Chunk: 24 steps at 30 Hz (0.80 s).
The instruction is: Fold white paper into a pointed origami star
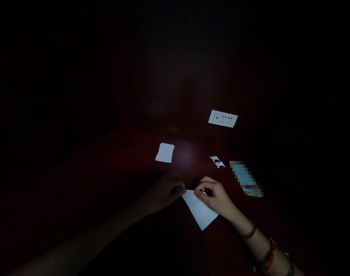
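Observation:
A white sheet of paper (203, 212) with faint printed lines is held at its far edge over the dark red table. My left hand (169, 189), dim in shadow, pinches the paper's upper left corner between thumb and fingers. On the same edge, a little to the right, my right hand (213, 193) is closed with its thumb on top of the sheet. Its fingers curl behind and partly out of sight. Beyond the hands lie a small stack of white paper squares (165, 153) and a small folded paper piece (218, 161).
To the right on the table (129, 165) lies a blurred-out, light blue phone-like object (245, 178). A white socket plate (223, 119) is set in the dark panel behind. Deep shadow covers both sides.

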Each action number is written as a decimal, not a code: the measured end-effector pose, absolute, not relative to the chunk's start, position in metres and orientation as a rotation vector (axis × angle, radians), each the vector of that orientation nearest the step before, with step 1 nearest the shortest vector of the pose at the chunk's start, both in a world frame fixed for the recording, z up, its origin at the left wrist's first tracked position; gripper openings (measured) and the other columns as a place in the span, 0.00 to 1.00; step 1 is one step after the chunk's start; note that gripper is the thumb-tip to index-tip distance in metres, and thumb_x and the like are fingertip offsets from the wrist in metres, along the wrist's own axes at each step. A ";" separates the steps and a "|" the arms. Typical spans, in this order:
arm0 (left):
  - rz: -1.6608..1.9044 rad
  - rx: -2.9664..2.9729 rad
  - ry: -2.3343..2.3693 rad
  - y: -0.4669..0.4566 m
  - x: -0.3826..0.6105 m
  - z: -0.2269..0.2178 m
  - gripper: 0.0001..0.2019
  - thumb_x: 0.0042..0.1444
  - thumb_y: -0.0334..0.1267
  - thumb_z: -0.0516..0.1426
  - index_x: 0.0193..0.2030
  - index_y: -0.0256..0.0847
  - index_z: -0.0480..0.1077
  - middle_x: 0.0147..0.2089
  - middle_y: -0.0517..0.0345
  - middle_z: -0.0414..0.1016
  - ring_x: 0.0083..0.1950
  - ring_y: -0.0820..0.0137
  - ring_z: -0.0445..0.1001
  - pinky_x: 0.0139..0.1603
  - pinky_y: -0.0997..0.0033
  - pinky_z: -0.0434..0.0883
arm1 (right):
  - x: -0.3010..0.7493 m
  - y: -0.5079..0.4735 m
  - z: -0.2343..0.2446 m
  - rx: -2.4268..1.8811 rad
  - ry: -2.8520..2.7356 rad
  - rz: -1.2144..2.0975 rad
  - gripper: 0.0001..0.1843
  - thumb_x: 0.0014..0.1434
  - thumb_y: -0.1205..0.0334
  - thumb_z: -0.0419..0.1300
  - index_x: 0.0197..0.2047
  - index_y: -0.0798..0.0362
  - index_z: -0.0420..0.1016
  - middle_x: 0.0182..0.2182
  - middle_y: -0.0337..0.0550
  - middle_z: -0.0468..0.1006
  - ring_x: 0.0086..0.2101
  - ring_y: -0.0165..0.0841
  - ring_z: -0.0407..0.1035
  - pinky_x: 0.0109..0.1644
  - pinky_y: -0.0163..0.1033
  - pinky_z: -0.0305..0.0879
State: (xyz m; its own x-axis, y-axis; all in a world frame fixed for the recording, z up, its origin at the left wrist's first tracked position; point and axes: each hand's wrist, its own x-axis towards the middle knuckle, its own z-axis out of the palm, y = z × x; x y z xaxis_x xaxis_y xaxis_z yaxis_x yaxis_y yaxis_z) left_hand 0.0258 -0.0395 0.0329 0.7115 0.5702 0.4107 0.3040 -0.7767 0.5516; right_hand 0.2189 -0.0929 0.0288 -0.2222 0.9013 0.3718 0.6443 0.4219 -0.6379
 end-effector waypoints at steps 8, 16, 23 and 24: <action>0.718 2.078 1.028 -0.019 0.011 0.030 0.08 0.53 0.39 0.47 0.32 0.38 0.65 0.31 0.61 0.67 0.33 0.72 0.67 0.32 0.74 0.63 | 0.243 -0.081 0.021 -1.376 -1.674 0.760 0.11 0.47 0.60 0.58 0.33 0.56 0.67 0.21 0.34 0.65 0.25 0.26 0.61 0.30 0.31 0.59; 0.574 2.447 0.886 -0.035 0.019 0.012 0.20 0.52 0.38 0.51 0.53 0.47 0.56 0.40 0.59 0.66 0.39 0.71 0.66 0.38 0.71 0.64 | 0.248 -0.075 0.011 -1.559 -1.724 0.619 0.11 0.45 0.66 0.57 0.35 0.54 0.67 0.22 0.34 0.66 0.25 0.26 0.62 0.30 0.31 0.60; 0.578 2.831 0.686 -0.031 0.018 0.001 0.12 0.56 0.37 0.49 0.47 0.45 0.65 0.51 0.58 0.63 0.52 0.67 0.59 0.52 0.64 0.56 | 0.240 -0.080 0.018 -1.540 -2.031 0.241 0.12 0.47 0.72 0.53 0.37 0.54 0.70 0.28 0.40 0.71 0.29 0.29 0.65 0.35 0.33 0.61; 0.577 2.834 0.671 -0.031 0.018 0.001 0.12 0.56 0.37 0.48 0.47 0.45 0.65 0.49 0.58 0.65 0.51 0.68 0.60 0.52 0.64 0.56 | 0.239 -0.082 0.019 -1.489 -2.089 0.218 0.12 0.48 0.73 0.53 0.37 0.54 0.71 0.31 0.41 0.71 0.32 0.29 0.65 0.37 0.34 0.62</action>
State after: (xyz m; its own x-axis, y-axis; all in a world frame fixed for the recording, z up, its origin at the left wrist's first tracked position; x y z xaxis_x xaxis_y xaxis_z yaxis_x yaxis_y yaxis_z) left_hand 0.0184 -0.0308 0.0014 0.8236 0.4615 0.3297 0.3946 -0.8838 0.2515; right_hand 0.2390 -0.0818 0.0188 -0.2269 0.9104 0.3459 0.8196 0.3703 -0.4372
